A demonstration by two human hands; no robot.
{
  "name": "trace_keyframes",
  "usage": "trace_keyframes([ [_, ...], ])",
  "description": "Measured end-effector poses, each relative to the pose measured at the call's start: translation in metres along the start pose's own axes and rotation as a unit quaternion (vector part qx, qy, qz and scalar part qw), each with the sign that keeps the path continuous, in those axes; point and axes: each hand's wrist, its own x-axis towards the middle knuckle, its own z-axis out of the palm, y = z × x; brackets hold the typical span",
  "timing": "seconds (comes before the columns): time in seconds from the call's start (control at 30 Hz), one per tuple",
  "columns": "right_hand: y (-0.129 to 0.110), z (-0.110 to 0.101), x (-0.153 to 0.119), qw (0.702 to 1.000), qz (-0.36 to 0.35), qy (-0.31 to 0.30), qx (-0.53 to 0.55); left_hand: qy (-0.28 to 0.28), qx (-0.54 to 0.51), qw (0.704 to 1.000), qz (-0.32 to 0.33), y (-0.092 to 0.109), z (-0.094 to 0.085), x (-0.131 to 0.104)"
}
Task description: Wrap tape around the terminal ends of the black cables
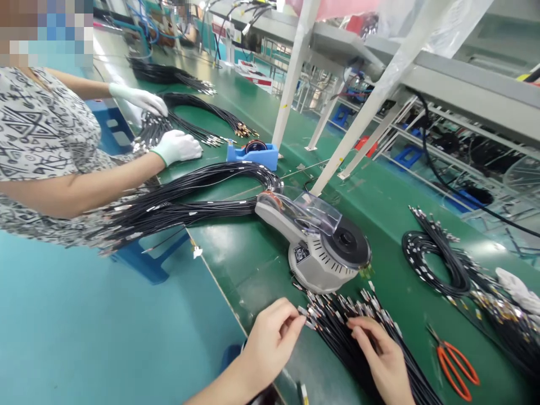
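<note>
A bundle of black cables (337, 340) with pale connector tips lies on the green bench in front of me. My left hand (274, 334) is closed in a pinch at the left side of the bundle, with a cable's tip at its thumb and forefinger. Over the middle of the same bundle is my right hand (382, 357), thumb and forefinger pressed together; what is between them is too small to make out. Just beyond both hands stands a grey round tape dispenser (324, 259) with a clear cover. Orange-handled scissors (453, 360) lie to the right of my right hand.
Coiled black cables (436, 270) lie at the right. A long cable bundle (202, 205) overhangs the bench's left edge. A blue tape holder (253, 154) stands near white shelf posts (354, 107). At the left, a co-worker's white-gloved hands (179, 147) rest by other cables.
</note>
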Motion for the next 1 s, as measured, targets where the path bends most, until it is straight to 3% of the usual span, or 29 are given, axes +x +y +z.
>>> trace_keyframes([
  [1.0,-0.011,-0.001,0.002,1.000,-0.014,-0.003,-0.003,0.037,0.015,0.999,0.024,-0.001,-0.003,0.001],
])
